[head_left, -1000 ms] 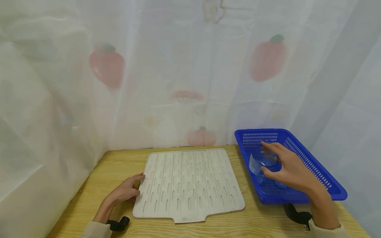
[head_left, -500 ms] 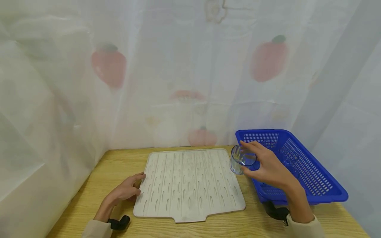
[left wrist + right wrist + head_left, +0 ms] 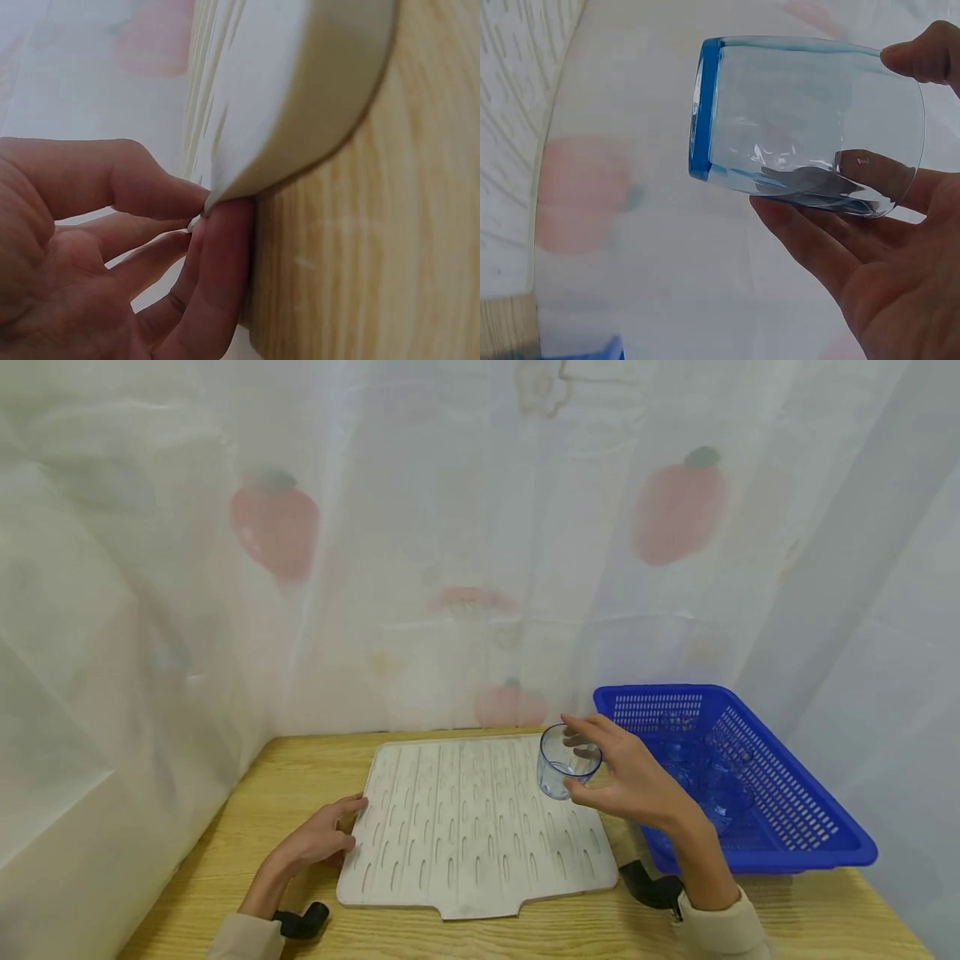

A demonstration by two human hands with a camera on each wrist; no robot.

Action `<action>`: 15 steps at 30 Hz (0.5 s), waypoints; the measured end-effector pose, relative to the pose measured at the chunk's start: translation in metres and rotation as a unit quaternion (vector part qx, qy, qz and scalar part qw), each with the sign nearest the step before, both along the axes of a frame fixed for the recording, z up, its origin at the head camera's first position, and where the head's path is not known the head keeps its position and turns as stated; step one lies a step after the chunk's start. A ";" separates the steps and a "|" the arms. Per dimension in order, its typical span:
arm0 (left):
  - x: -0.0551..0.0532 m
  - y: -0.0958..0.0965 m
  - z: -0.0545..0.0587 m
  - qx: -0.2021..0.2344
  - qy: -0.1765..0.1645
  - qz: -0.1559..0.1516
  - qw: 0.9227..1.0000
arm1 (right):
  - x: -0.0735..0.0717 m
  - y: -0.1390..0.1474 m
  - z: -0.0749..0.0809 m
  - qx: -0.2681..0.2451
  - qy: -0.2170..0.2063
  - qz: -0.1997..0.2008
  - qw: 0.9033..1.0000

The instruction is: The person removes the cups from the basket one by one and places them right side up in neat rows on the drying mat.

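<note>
My right hand holds a clear, blue-tinted drinking glass near its rim, thumb on one side and fingers on the other. The glass is raised over the right side of a pale slotted draining board, its mouth facing up. In the right wrist view, the thick blue base of the glass points away from the palm. My left hand pinches the board's left edge. The left wrist view shows the thumb and a bent finger meeting at the edge of the board.
On the right stands a blue plastic basket with several clear glasses inside. The wooden table meets a pale curtain with strawberry prints at the back. Black wrist mounts stick out beside the forearms.
My right hand has lifted the glass out of the blue basket and carried it left, over the draining board. The left hand stays at the board's left edge.
</note>
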State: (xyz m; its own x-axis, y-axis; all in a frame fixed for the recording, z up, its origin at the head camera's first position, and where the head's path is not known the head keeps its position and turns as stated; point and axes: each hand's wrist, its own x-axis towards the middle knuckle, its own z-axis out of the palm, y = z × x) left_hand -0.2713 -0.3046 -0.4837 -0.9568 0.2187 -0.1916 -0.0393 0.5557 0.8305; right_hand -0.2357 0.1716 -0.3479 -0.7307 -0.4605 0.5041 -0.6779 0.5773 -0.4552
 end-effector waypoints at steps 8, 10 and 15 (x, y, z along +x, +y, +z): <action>0.000 0.001 -0.001 -0.008 0.001 -0.003 1.000 | -0.002 -0.038 -0.001 -0.008 -0.023 0.034 0.999; 0.000 0.000 -0.001 -0.009 0.003 -0.004 1.000 | -0.004 -0.049 -0.003 -0.006 -0.019 0.043 0.999; -0.001 -0.001 -0.001 -0.014 0.009 -0.003 1.000 | -0.006 -0.076 -0.006 -0.001 -0.040 0.073 0.996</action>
